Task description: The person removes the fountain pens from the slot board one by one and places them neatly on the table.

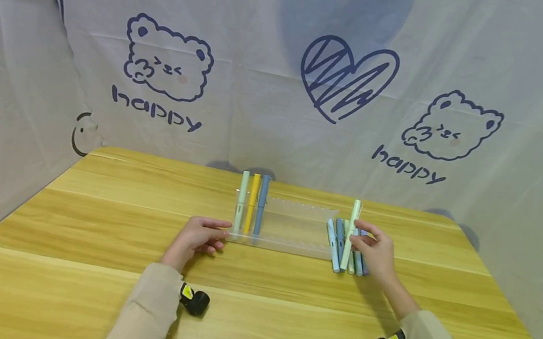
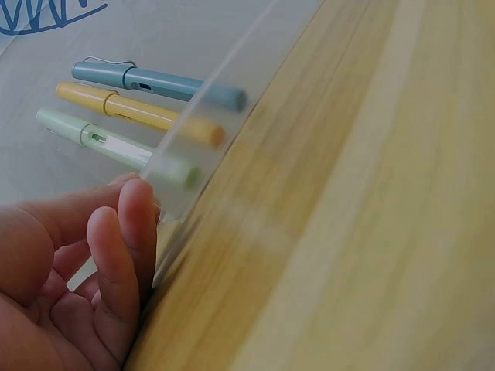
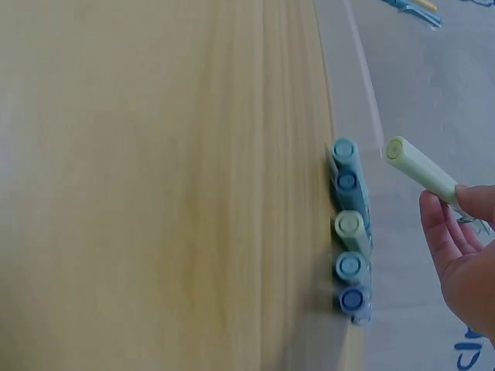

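Note:
A clear plastic pen rack (image 1: 297,225) stands on the table. In its left end lean a pale green pen (image 1: 242,199), a yellow pen (image 1: 253,200) and a blue pen (image 1: 262,204). My left hand (image 1: 199,235) grips the rack's left front corner with thumb and fingertips, seen close up in the left wrist view. My right hand (image 1: 377,251) pinches a light green pen (image 3: 424,170) between thumb and fingers. That pen is raised and tilted over a row of several blue and green pens (image 3: 349,224) at the rack's right end.
The wooden table (image 1: 261,312) runs out to both sides and toward me. Behind it hangs a white cloth (image 1: 251,79) with bear and heart drawings. Each wrist wears a small black camera (image 1: 195,301).

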Tool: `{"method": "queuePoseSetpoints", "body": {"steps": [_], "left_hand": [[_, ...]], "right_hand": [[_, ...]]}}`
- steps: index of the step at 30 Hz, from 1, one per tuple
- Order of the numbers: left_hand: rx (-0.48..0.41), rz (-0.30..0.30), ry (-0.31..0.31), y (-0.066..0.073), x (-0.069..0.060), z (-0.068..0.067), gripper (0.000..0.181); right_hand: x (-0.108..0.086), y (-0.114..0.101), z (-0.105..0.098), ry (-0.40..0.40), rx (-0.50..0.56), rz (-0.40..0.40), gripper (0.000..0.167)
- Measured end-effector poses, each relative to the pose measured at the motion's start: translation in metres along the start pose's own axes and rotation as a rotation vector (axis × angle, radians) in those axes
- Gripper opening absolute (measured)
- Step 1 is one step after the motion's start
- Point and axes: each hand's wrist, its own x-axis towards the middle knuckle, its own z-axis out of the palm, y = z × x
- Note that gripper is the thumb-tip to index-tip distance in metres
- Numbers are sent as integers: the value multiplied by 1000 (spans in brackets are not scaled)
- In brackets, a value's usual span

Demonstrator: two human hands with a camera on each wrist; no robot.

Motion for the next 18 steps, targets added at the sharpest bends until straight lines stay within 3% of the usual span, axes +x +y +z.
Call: {"method": "queuePoseSetpoints", "body": {"steps": [4,8,11,16,18], "left_hand": [[4,-3,4,0,0,0,33],[3,-5,6,0,0,1,33],[1,-4,8,-1,0,1,33],[0,-3,9,0,0,1,33],[0,-4,8,0,0,1,33]], "right_hand": [[6,20,-12,49,-16,92,41],[9,20,-21,77,-49,160,42],[10,10,-25,70,-48,211,32],[8,-27,-23,54,-92,298,34],[9,-29,-25,51,-126,296,33]]}}
